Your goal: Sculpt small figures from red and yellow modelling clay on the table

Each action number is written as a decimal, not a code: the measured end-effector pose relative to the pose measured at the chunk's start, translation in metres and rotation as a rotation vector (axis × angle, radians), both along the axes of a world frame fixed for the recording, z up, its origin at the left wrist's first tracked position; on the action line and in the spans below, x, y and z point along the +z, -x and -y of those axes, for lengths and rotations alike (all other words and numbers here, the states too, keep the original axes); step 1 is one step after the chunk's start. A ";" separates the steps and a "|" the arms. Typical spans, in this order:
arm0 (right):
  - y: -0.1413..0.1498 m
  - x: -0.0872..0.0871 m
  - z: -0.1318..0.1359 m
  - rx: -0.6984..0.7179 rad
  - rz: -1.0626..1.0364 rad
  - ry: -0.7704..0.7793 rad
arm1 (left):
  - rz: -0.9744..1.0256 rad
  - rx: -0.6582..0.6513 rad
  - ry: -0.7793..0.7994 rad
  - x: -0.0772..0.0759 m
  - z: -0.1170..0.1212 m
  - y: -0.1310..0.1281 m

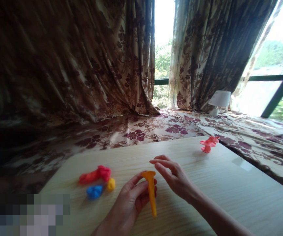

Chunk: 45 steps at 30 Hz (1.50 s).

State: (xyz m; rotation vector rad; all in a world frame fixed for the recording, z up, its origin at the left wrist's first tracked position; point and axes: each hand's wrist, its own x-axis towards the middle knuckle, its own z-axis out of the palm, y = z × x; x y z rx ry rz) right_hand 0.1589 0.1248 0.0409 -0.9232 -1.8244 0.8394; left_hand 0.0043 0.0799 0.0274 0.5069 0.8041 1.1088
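My left hand [134, 195] is closed around a long piece of yellow modelling clay [151, 190], flared and flat at the top and tapering to a narrow lower end. The clay hangs tilted slightly above the table. Just right of its flared top is my right hand [174, 175], fingers stretched out and holding nothing, apart from the clay. On the table left of my hands lie a red-orange clay lump [89, 177], a pinkish-red lump [104, 172] touching it, a blue lump [94, 192] and a small yellow ball [111, 185].
A coral-red clay figure [207, 144] with a wide, thin brim stands near the far right edge of the pale wooden table [230, 183]. Beyond the table are floral cloth [176, 129], a white lamp [219, 99] and patterned curtains [121, 65] beside windows.
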 end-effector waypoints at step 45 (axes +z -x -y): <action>0.006 0.003 0.007 0.115 -0.309 0.475 | -0.701 0.099 -0.531 -0.002 0.002 0.003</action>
